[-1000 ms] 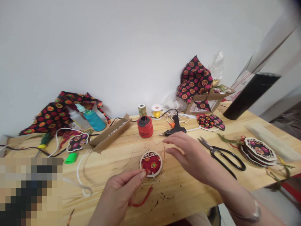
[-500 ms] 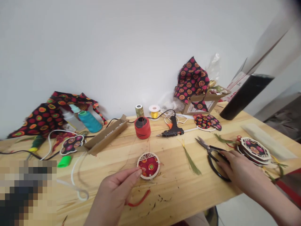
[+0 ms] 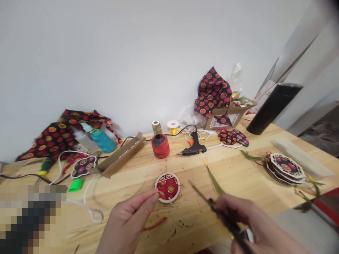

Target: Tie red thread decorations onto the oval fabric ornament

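Note:
My left hand (image 3: 127, 220) pinches the near-left edge of a small round red ornament (image 3: 167, 187) with a white fretwork rim, lying flat on the wooden table (image 3: 246, 176). A thin red thread runs from the ornament up to a red thread spool (image 3: 160, 145). My right hand (image 3: 254, 225) holds black scissors (image 3: 214, 208) low at the front right, blades pointing up-left toward the ornament, tips a short way from it. A green tassel (image 3: 214, 179) lies on the table just beyond the scissors.
A black glue gun (image 3: 192, 148), small spools (image 3: 173, 127) and a cardboard strip (image 3: 120, 158) lie behind. Patterned fabric (image 3: 59, 132) and bottles sit far left, a fabric-filled box (image 3: 225, 114) far right. Stacked octagonal ornaments (image 3: 285, 168) rest at right. A red cord scrap (image 3: 155, 225) lies near the front.
My right hand went right to the scissors, picked them up, and brought them back toward the ornament. The green tassel was left on the table. My left hand stayed put.

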The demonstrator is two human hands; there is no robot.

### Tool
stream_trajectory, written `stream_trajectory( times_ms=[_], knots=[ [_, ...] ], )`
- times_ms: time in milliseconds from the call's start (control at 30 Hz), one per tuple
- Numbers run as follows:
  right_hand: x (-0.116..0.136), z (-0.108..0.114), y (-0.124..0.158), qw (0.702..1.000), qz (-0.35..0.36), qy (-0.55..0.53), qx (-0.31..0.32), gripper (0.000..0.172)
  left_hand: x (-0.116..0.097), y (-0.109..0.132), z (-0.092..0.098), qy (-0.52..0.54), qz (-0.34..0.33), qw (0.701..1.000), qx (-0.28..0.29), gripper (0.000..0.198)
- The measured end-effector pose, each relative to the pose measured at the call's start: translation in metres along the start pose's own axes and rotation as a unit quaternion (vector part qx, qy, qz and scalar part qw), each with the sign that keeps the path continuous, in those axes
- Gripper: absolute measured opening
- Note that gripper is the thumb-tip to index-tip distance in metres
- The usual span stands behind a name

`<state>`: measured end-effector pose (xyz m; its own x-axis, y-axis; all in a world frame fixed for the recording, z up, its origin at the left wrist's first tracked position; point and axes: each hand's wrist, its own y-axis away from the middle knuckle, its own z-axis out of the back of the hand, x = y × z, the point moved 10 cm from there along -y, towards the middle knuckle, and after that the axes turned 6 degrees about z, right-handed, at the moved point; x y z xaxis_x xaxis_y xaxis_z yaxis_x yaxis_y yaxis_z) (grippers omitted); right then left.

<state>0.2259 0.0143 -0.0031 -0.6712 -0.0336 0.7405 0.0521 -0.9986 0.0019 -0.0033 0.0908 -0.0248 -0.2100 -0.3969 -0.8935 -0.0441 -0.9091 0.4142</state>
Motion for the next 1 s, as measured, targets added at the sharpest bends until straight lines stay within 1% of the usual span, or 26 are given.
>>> stream_trajectory(
  times_ms=[67, 167, 233, 300, 333, 500, 633, 700, 800, 1000],
  knots=[
    [0.017, -0.029, -0.004, 0.996, 0.005, -0.062, 0.059, 0.014, -0.003, 0.003, 0.003, -0.005, -0.010, 1.000, -0.005, 0.021],
    [0.026, -0.059, -0.014, 0.984, -0.011, -0.104, 0.144, 0.009, -0.009, 0.006, 0.007, -0.013, -0.029, 0.999, -0.011, 0.019],
    [0.027, -0.070, -0.019, 0.976, -0.022, -0.103, 0.189, 0.009, -0.012, 0.008, 0.009, -0.019, -0.038, 0.999, -0.014, 0.019],
    [0.028, -0.074, -0.023, 0.973, -0.030, -0.096, 0.207, 0.010, -0.013, 0.008, 0.009, -0.026, -0.041, 0.999, -0.013, 0.020],
    [0.029, -0.074, -0.024, 0.975, -0.030, -0.090, 0.203, 0.011, -0.013, 0.008, 0.008, -0.029, -0.042, 0.999, -0.011, 0.020],
    [0.033, -0.064, -0.026, 0.990, -0.020, -0.042, 0.137, 0.011, -0.012, 0.007, 0.008, -0.032, -0.045, 0.998, -0.017, 0.024],
    [0.034, -0.066, -0.029, 0.991, 0.012, -0.019, 0.130, 0.010, -0.009, 0.005, 0.003, -0.024, -0.039, 0.999, 0.003, 0.024],
    [0.034, -0.065, -0.032, 0.993, 0.034, 0.005, 0.113, 0.011, -0.009, 0.005, -0.002, -0.022, -0.042, 0.999, 0.020, 0.023],
    [0.035, -0.067, -0.036, 0.994, 0.062, 0.035, 0.085, 0.014, -0.009, 0.005, -0.006, -0.027, -0.041, 0.998, 0.030, 0.021],
    [0.041, -0.069, -0.037, 0.993, 0.096, 0.027, 0.061, 0.013, -0.010, 0.005, -0.009, -0.022, -0.047, 0.998, 0.039, 0.019]
  ],
)
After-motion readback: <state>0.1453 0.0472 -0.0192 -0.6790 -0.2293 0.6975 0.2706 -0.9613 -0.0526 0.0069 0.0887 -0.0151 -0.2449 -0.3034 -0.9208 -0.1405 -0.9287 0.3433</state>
